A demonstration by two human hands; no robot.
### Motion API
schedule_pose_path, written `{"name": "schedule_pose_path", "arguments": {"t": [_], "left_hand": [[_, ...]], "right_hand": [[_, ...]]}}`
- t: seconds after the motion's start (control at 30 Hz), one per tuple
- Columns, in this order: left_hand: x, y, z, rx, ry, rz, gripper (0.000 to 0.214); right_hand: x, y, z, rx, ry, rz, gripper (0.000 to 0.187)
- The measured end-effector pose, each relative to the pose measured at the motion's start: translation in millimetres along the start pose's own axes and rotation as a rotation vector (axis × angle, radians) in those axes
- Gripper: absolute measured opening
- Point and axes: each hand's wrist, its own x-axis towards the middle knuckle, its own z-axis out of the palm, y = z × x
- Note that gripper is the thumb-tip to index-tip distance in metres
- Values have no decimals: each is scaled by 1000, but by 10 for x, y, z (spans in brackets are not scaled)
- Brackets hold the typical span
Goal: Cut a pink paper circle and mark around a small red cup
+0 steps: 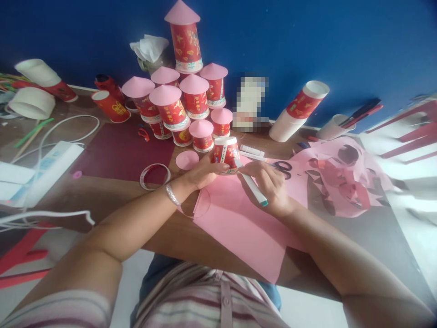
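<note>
My left hand (205,172) is closed around the lower part of a red patterned paper cup (226,151) with a white band at its top. In my right hand (268,182) is a white marker pen (253,189) with a green end, its tip at the cup's right side. Whether the tip touches the cup I cannot tell. Beneath both hands lie pink paper sheets (246,228). A pink paper disc (187,160) rests just left of the cup. Dark-handled scissors (283,170) lie beyond my right hand, near a white marker cap or glue stick (251,151).
Several red cups with pink cone roofs (165,107) stand stacked at the back. A white ring (154,176) lies left. Pink paper scraps (348,177) and a tilted cup stack (297,111) are right. A power strip (48,173) with cables sits far left.
</note>
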Motion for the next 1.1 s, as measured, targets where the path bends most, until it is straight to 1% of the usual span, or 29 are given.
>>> {"name": "schedule_pose_path", "arguments": {"t": [0.17, 0.27, 0.37, 0.53, 0.73, 0.87, 1.1], "left_hand": [[3, 15, -13, -3, -30, 18, 43], [7, 2, -40, -26, -32, 5, 40], [11, -17, -66, -51, -35, -9, 43], [8, -19, -70, -55, -54, -10, 39], [5, -25, -78, -63, -48, -25, 43], [11, -25, -76, -58, -58, -27, 41], [13, -38, -95, -74, -67, -20, 43]], "right_hand": [[3, 5, -4, -2, 8, -1, 26], [-6, 9, -3, -22, 16, 16, 26], [-16, 15, -1, -7, 15, 34, 25], [-7, 10, 5, 8, 36, 54, 22], [20, -13, 2, 2, 55, 92, 20], [25, -14, -5, 9, 52, 95, 19], [39, -12, -15, 20, 74, 85, 20]]}}
